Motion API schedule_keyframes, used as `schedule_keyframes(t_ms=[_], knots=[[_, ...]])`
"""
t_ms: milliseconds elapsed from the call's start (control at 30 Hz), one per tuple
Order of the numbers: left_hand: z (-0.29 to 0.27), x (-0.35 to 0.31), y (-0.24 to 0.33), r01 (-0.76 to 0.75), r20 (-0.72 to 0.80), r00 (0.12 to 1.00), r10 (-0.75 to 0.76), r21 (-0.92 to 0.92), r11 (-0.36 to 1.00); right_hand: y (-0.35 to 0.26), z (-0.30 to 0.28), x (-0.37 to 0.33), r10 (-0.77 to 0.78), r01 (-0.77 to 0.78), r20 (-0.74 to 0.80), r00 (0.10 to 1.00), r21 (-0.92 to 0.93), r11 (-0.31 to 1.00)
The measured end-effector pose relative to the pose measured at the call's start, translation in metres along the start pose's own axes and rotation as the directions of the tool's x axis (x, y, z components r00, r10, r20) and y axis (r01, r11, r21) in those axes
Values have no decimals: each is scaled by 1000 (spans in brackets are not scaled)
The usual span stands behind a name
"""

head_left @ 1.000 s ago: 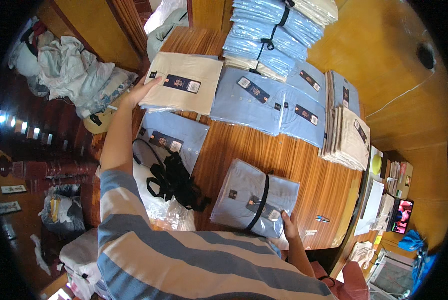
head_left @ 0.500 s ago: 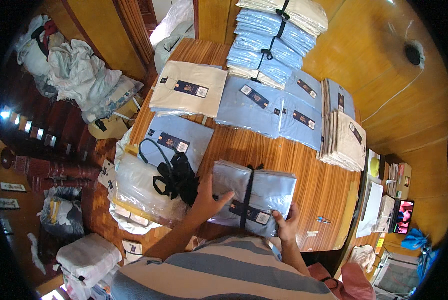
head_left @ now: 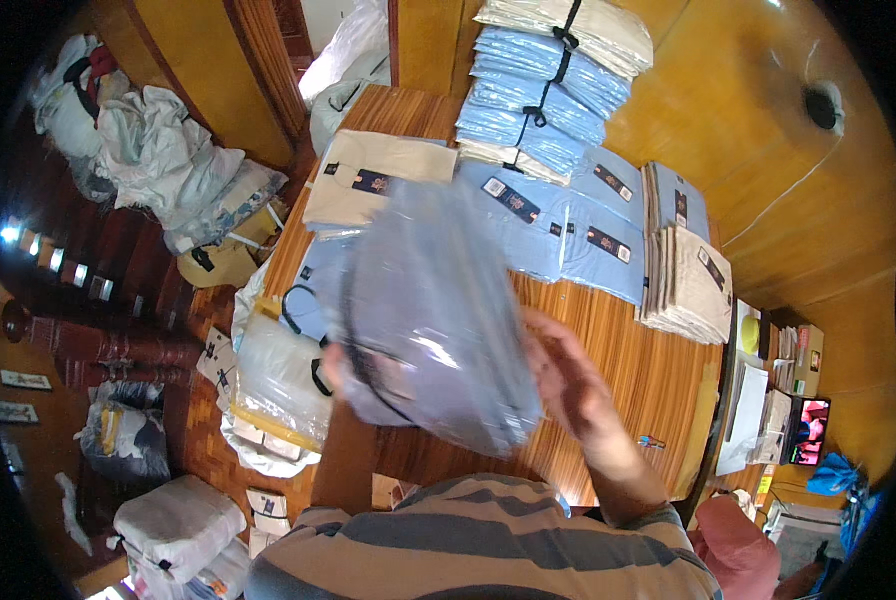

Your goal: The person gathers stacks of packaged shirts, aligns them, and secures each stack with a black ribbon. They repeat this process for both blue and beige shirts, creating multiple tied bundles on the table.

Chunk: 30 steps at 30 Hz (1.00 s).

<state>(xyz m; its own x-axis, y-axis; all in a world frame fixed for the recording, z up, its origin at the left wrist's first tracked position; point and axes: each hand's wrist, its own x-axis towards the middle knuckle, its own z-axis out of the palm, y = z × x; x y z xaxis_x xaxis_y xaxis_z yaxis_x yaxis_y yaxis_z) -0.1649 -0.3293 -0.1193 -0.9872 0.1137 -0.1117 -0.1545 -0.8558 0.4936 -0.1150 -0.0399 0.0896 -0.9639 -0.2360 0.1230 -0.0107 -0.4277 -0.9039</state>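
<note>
A bundle of folded light-blue shirts in clear plastic [head_left: 438,310] is raised off the table and tilted, blurred by motion. A black strap [head_left: 353,330] runs around it. My left hand [head_left: 334,368] grips its left edge, with most of the fingers hidden by the plastic. Close against the right edge is my right hand [head_left: 573,385], its fingers smeared, so whether they grip the bundle is unclear. Behind the bundle, a packed cream shirt [head_left: 348,195] and a packed blue shirt [head_left: 311,268] are partly covered. A loop of black strapping [head_left: 298,308] shows at its left.
Packed blue shirts [head_left: 603,255] lie on the striped wooden table [head_left: 608,360]. A tall tied stack [head_left: 538,85] stands at the back, a cream stack [head_left: 693,290] at the right. Clear plastic bags [head_left: 278,375] sit at the left edge. A pen [head_left: 651,442] lies near right.
The tied shirt bundle has risen from the table, tipped up and shifted left. Both hands have moved with it; it now covers most of the black straps.
</note>
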Motion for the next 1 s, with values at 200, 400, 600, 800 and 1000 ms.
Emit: schedule_keyframes(t_ms=[200, 400, 600, 800, 1000], knots=[[59, 128, 149, -284, 56, 959, 279, 128, 950, 163, -72, -1, 251, -243, -128, 959, -829, 504], [127, 281, 231, -134, -68, 976, 207, 561, 817, 193, -78, -20, 289, 147, 185, 939, -978, 149], [144, 431, 201, 22, -44, 998, 36, 880, 475, 204, -86, -23, 279, 134, 183, 943, -974, 185], [96, 530, 119, 207, -154, 974, -165, 904, 374, 205, -89, -20, 331, 68, 135, 934, -976, 207], [37, 629, 111, 85, -53, 995, 87, 902, -423, 205, -86, -18, 278, 61, 135, 951, -964, 258]])
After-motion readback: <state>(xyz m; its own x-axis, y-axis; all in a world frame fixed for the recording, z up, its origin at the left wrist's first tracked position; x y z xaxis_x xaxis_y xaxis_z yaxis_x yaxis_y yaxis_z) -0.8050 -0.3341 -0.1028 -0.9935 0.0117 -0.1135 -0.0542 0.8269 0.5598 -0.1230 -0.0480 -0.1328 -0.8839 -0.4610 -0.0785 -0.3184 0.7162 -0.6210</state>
